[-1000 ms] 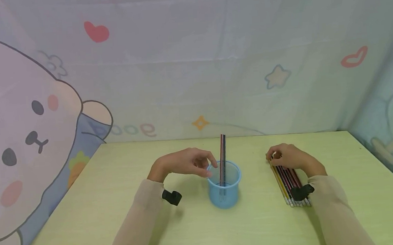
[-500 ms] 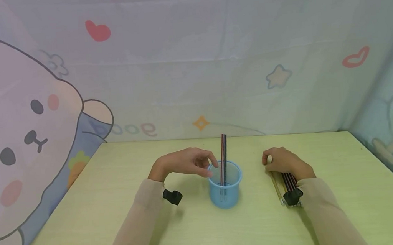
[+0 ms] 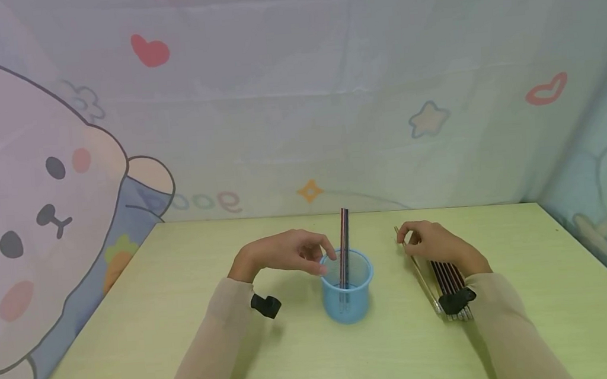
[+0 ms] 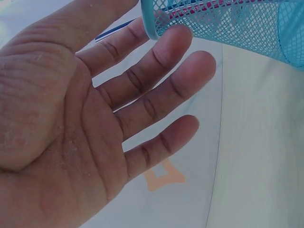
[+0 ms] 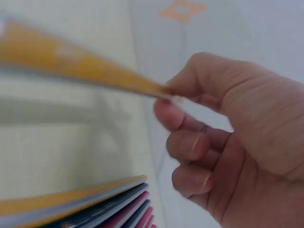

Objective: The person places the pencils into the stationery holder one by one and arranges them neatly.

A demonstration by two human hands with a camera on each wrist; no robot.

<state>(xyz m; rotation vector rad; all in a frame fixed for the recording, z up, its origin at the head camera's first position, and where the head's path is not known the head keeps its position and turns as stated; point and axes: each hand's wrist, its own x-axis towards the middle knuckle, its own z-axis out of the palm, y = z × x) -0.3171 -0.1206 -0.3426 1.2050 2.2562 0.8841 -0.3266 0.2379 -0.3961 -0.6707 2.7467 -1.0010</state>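
A light blue mesh pen holder point(image 3: 347, 302) stands upright on the table, with a few dark and red pencils point(image 3: 343, 234) leaning up out of it. My left hand point(image 3: 289, 250) holds its rim at the left side between thumb and index finger; the other fingers point(image 4: 166, 88) extend loosely beneath the rim in the left wrist view. Between thumb and index finger, my right hand point(image 3: 433, 243) pinches the end of a yellow pencil point(image 5: 80, 54). The pencil slants toward me, apart from the row of pencils point(image 3: 450, 282) below that wrist. Another yellow pencil point(image 5: 71, 197) edges that row.
The pale yellow-green table point(image 3: 296, 362) reaches back to a printed cloth backdrop point(image 3: 285, 96) with hearts, a star and a bear. Black wrist cameras point(image 3: 266, 305) sit on both wrists, the right one above the row of pencils.
My right hand has moved left, drawing the yellow pencil away from the row and raising its far end. The left hand and the pen holder have stayed in place.
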